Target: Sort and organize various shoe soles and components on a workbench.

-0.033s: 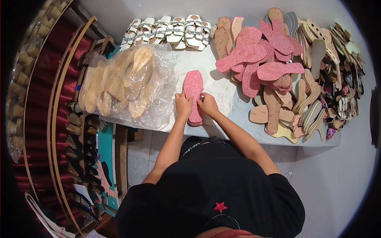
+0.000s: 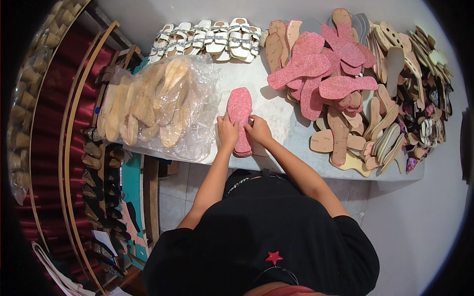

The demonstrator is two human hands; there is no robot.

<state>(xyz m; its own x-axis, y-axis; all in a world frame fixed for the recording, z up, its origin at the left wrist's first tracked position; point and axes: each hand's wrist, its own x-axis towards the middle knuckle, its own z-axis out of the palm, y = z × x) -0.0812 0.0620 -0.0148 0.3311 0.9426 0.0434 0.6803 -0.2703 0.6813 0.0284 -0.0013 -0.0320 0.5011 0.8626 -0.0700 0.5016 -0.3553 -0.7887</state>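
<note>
The left hand (image 2: 228, 132) and right hand (image 2: 259, 131) pinch the sides of a pile of pink soles (image 2: 239, 102) — it sits on the white table (image 2: 274, 117), near the clear bag (image 2: 200, 142). If one hand pushes harder, soles could slip crooked.

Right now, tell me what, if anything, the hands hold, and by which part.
The left hand and right hand hold a stack of pink, speckled, sole-shaped pieces by its opposite long edges, near mid-length.

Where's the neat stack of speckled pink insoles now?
In the head view, the pink insole stack is near centre, at the white table, between left hand and right hand, right of the clear plastic bag.
</note>
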